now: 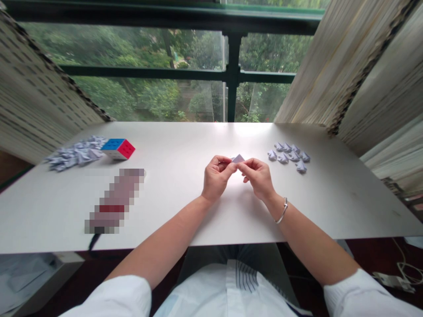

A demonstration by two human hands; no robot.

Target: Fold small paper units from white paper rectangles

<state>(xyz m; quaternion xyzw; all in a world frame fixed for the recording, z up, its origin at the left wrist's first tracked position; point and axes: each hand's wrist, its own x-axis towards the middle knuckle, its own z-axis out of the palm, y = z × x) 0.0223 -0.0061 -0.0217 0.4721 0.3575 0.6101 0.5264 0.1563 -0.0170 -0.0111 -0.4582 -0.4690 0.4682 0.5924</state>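
Note:
Both my hands meet above the middle of the white table (185, 145) and pinch one small folded piece of pale lilac paper (238, 158). My left hand (216, 178) grips it from the left with curled fingers. My right hand (257, 178), with a silver bracelet on its wrist, pinches it from the right. A group of several finished small folded paper pieces (289, 155) lies to the right of my hands. A heap of pale paper pieces (74, 154) lies at the far left.
A cube puzzle (118, 148) with blue and red faces sits beside the left heap. A blurred-out oblong object (114, 200) lies near the table's front left. Curtains hang on both sides, with a window behind the table.

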